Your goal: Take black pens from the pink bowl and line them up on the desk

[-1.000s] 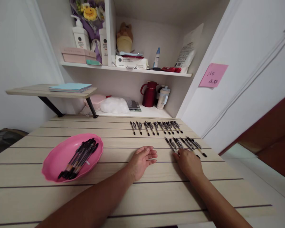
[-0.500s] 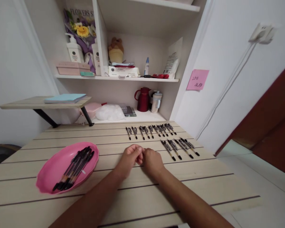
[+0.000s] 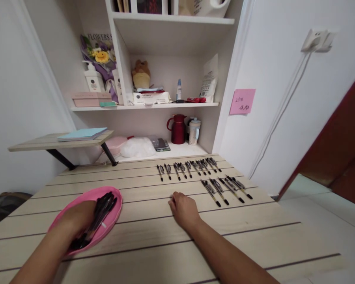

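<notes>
My left hand (image 3: 78,218) reaches into the pink oval bowl (image 3: 118,213) at the left, over the near side of a bundle of black-capped pens (image 3: 102,213). Its fingers are hidden behind the hand and blurred, so whether they grip a pen cannot be seen. My right hand (image 3: 184,209) rests on the wooden tabletop (image 3: 154,252) near the middle, fingers curled in, with nothing sticking out of them. Beyond it a back row of pens (image 3: 192,169) with separated parts beside them lies across the table. A nearer row of pens (image 3: 226,190) lies to the right.
A small raised shelf (image 3: 38,142) holding blue paper (image 3: 83,134) stands at the back left. Behind the table a white cabinet holds a red thermos jug (image 3: 178,129), a pale cup (image 3: 194,131) and a clear plastic bag (image 3: 138,147). A pink note (image 3: 242,101) is on the wall.
My left hand has left my right hand and moved left into the pink bowl, onto the pens. My right hand stays near the same spot. The camera view has tilted up slightly.
</notes>
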